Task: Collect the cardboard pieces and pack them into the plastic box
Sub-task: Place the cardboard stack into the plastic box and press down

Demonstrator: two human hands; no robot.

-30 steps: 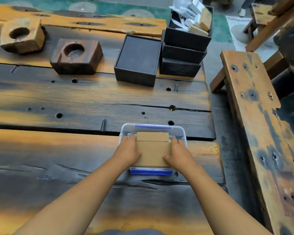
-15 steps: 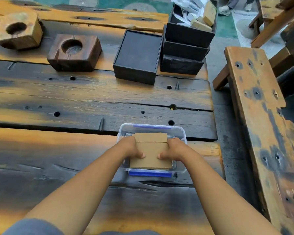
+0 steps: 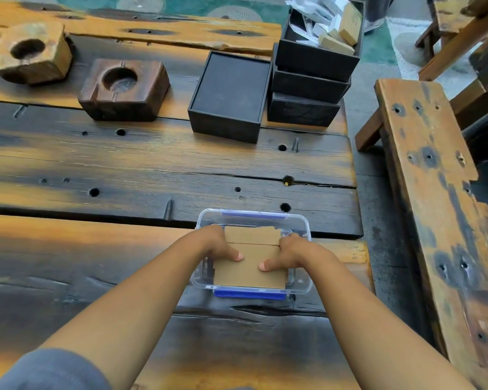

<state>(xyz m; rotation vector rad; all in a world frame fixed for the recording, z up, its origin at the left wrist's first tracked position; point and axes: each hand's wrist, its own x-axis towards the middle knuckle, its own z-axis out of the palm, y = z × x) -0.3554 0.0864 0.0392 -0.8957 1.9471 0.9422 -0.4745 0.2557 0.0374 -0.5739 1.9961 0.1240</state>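
The left hand (image 3: 219,244) and right hand (image 3: 286,253) are clamping the cardboard pieces (image 3: 251,260) by their sides, thumbs pressing on top. The stack is sitting in the plastic box (image 3: 299,280); pressing evenly with the 2 thumbs should be seating it flat.

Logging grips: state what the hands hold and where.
Both hold the cardboard pieces over the plastic box: left hand at the left edge, right hand at the right, thumbs on top.
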